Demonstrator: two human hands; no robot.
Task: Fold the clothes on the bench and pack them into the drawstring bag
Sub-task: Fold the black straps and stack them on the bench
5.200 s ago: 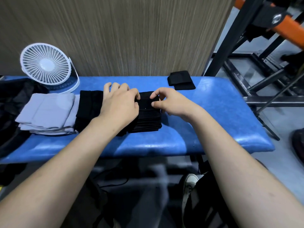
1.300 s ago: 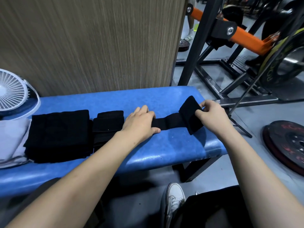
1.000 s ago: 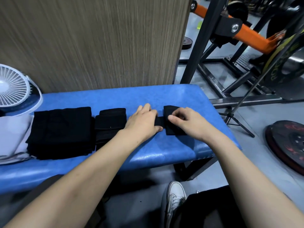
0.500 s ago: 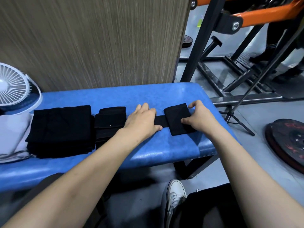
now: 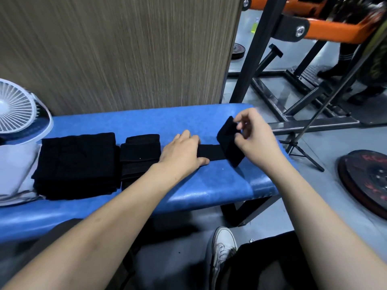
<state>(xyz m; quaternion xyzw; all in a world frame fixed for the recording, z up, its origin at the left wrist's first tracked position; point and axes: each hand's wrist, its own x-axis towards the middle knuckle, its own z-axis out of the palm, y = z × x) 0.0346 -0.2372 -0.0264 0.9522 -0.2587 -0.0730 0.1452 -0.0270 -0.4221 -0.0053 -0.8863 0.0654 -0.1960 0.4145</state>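
Behind your bench (image 5: 188, 122) a wood-grain panel (image 5: 125, 49) fills the far side, with black and orange gym frames (image 5: 272, 65) off to the right and a weight plate (image 5: 368, 178) lying on the floor beside them. Your left hand (image 5: 182, 153) lies flat, fingers straight, pressing down on a narrow black strip of cloth (image 5: 210, 154) on the blue padding. Your right hand (image 5: 254, 137) pinches the strip's wider folded end (image 5: 228, 139), fingers and thumb curled round its far edge, and that end stands tilted up off the bench. Just left of your left hand sits a small folded black piece (image 5: 140, 153), touching a larger folded black stack (image 5: 77, 164) beyond it. Further left a pale grey folded garment (image 5: 14, 164) lies under the stack's edge, and a white fan (image 5: 16, 114) stands at the far left. Near you, a white shoe (image 5: 222, 252) rests on the floor.
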